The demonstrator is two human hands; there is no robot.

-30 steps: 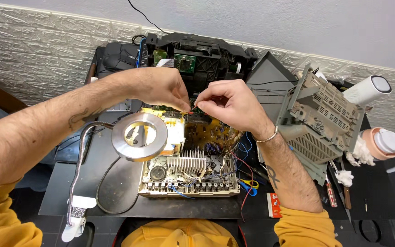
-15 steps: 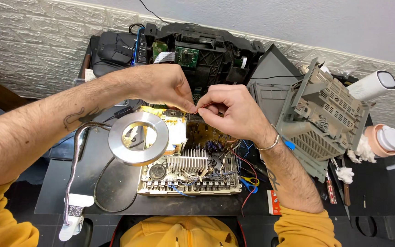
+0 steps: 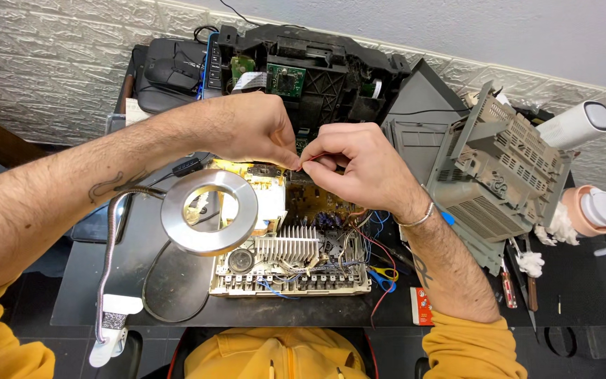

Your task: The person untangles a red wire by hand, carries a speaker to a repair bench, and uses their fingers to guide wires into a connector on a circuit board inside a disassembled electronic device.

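Where the view begins nearest the person, a yellow garment's sleeves frame a black table [image 3: 177, 309], and on its front edge lies a circuit board [image 3: 296, 263] with a silver heat sink, a row of pale connectors and loose blue, red and black wires. Just left of the board, a ring-shaped magnifier lamp [image 3: 208, 210] on a flexible metal neck hangs over the board's yellow corner, its white clamp set near the table's edge. Above the board's far side the two hands meet: the left hand [image 3: 250, 133] has its thumb and forefinger closed together at the tips, and the right hand [image 3: 359, 168], a thin bracelet on its wrist, is curled with its fingertips pinched likewise. Between the two pinches runs a thin red wire [image 3: 304, 163], held at both ends just above the board. To the right stands a grey metal chassis [image 3: 499, 175], tilted, with small tools beside it. Farther back sits a black plastic housing [image 3: 317, 74] holding a small green board, against a white brick-patterned wall.
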